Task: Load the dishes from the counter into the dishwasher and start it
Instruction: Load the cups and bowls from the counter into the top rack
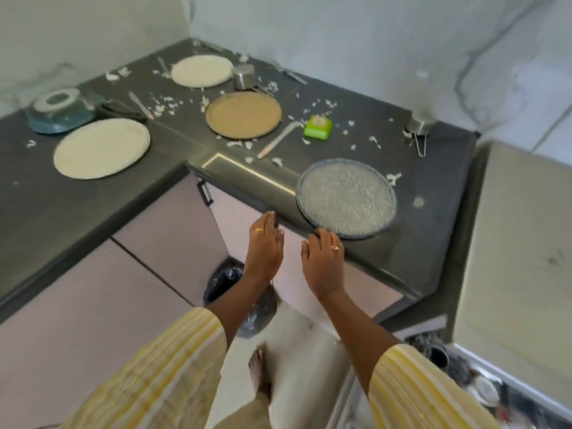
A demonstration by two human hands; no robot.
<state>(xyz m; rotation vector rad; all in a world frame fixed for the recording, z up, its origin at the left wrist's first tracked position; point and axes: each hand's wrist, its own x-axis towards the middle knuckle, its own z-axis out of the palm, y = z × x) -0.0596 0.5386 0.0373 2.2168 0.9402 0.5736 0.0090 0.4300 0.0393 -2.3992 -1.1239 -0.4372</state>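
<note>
The step in hand seems to be the pickup of the round grey-blue textured plate. It lies at the near edge of the dark grey tabletop, at 1 o'clock from the right hand. The grip of both hands is wide and holds nothing, and the left hand hovers at 9 o'clock from the right. The next move probably calls for fingers under the plate's rim, then a carry to the dishwasher rack at 4 o'clock.

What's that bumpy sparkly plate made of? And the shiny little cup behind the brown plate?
The bumpy plate looks like textured glass, greyish and glinting all over, though it might be plastic. The shiny cup looks like polished steel: it is silvery with bright reflections.
</note>
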